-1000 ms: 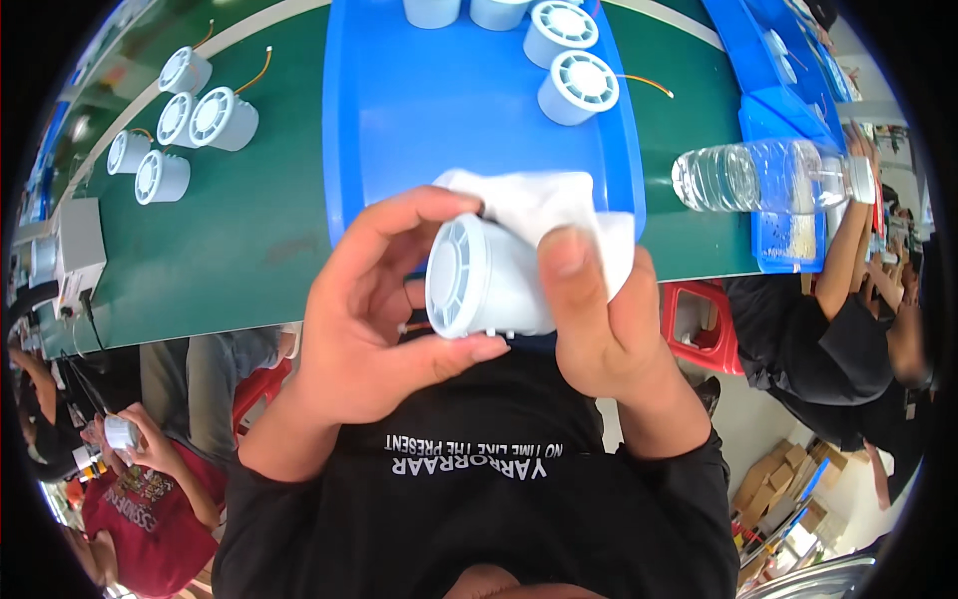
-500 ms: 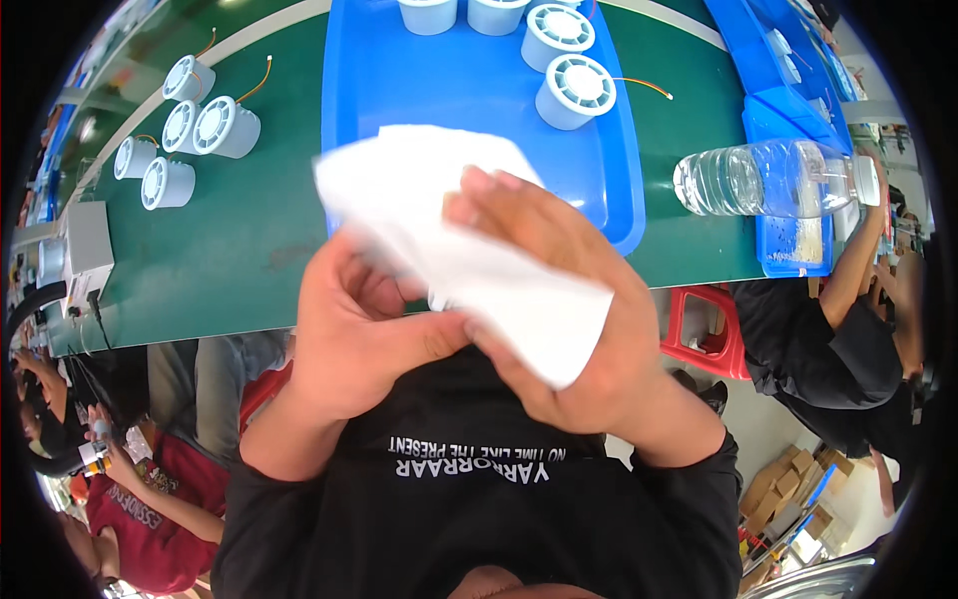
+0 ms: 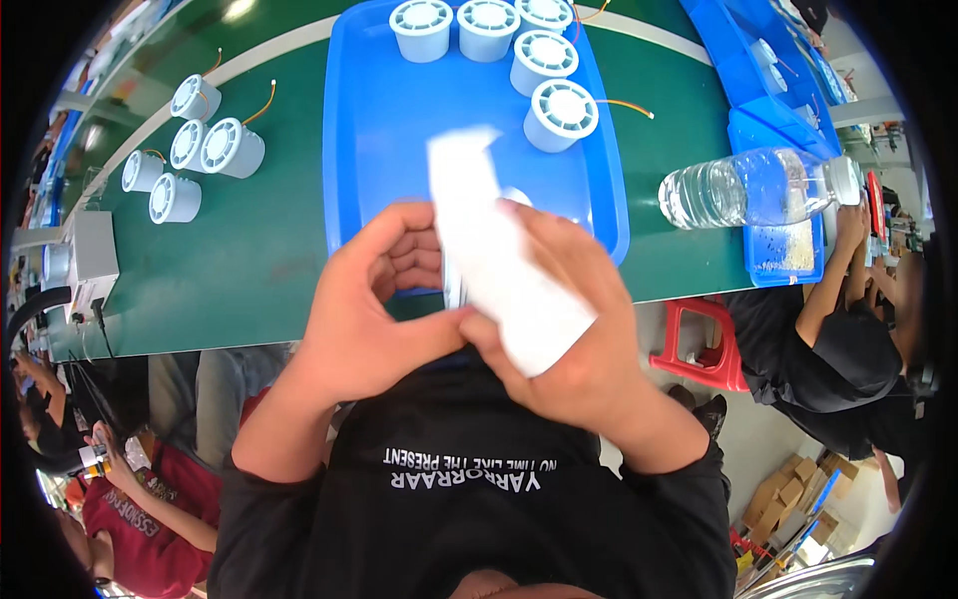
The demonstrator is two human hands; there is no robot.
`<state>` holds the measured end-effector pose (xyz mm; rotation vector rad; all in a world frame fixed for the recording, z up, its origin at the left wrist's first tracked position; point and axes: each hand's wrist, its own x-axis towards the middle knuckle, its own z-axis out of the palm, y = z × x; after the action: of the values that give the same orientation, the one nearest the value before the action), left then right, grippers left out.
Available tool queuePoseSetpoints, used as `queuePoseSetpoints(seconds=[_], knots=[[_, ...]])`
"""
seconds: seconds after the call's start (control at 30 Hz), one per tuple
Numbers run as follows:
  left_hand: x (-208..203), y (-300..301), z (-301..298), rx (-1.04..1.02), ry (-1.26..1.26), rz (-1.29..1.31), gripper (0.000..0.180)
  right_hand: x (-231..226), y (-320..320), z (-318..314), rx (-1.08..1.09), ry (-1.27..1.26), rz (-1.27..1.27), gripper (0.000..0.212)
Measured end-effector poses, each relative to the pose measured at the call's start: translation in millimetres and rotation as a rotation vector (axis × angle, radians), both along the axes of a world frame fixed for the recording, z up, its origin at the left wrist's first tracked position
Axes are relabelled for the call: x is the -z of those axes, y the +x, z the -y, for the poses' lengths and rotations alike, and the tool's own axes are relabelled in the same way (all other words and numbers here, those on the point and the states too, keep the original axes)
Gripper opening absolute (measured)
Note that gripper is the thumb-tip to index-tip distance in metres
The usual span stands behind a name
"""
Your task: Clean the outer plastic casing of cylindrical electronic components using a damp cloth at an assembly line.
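Both my hands meet above the near end of a blue tray point(image 3: 389, 150). In my right hand point(image 3: 584, 309) is a white wiping sheet point(image 3: 504, 265), paper or cloth, slightly blurred and hanging across the gap between the hands. My left hand point(image 3: 369, 309) curls, thumb and fingers, around a pale cylindrical part point(image 3: 454, 283), mostly hidden behind the sheet. Along the tray's far and right edges stand several light-blue round units with slotted tops, such as the nearest round unit point(image 3: 561, 115), which has a thin wire lead.
More round units point(image 3: 233, 148) stand on the green table point(image 3: 239, 270) at left, near a grey box point(image 3: 95, 255) with cables. A clear plastic bottle point(image 3: 738, 188) lies on its side at right, by blue bins point(image 3: 763, 95). A red stool point(image 3: 694, 344) and other people are beyond the table edge.
The sheet has swung from a wide spread to a narrower, steeper strip. More of the pale part shows beside my left fingers. The tray and its units appear slightly lower in view.
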<state>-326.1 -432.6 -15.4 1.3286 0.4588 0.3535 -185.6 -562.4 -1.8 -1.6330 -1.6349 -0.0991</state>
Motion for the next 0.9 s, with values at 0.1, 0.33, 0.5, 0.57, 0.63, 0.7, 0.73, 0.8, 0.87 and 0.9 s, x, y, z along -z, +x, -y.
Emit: queuePoseSetpoints(seconds=[0.1, 0.33, 0.5, 0.57, 0.63, 0.7, 0.73, 0.8, 0.87, 0.9], knots=[[-8, -3, 5, 0.022, 0.035, 0.049, 0.063, -11, 7, 1, -0.024, -0.141, -0.089, 0.034], [6, 8, 12, -0.105, 0.791, -0.038, 0.070, 6, 22, -5, 0.080, -0.074, -0.175, 0.021], [-9, 8, 19, -0.050, -0.234, 0.077, 0.056, 4, 16, -14, 0.083, 0.107, -0.101, 0.030], [-12, 7, 8, -0.010, -0.252, 0.097, 0.056, 2, 11, -10, 0.021, 0.066, -0.109, 0.033], [-9, 4, 0, 0.004, -0.315, 0.107, 0.063, -7, 7, -6, -0.016, 0.014, -0.160, 0.039], [-12, -1, 5, -0.045, -0.141, 0.072, 0.067, -12, -3, -6, -0.066, -0.008, -0.061, 0.043], [-13, -1, 8, -0.065, 0.040, 0.055, 0.072, -12, 0, -6, -0.078, -0.065, -0.107, 0.047], [3, -1, 9, -0.075, 0.261, 0.159, 0.080, -9, 9, -11, -0.093, -0.060, -0.130, 0.046], [8, 4, 15, -0.106, 0.399, 0.174, 0.068, -4, 18, -9, -0.060, -0.127, -0.246, 0.033], [16, 2, 12, -0.054, 0.492, 0.163, 0.061, -9, 21, -7, -0.037, -0.289, -0.439, 0.030]])
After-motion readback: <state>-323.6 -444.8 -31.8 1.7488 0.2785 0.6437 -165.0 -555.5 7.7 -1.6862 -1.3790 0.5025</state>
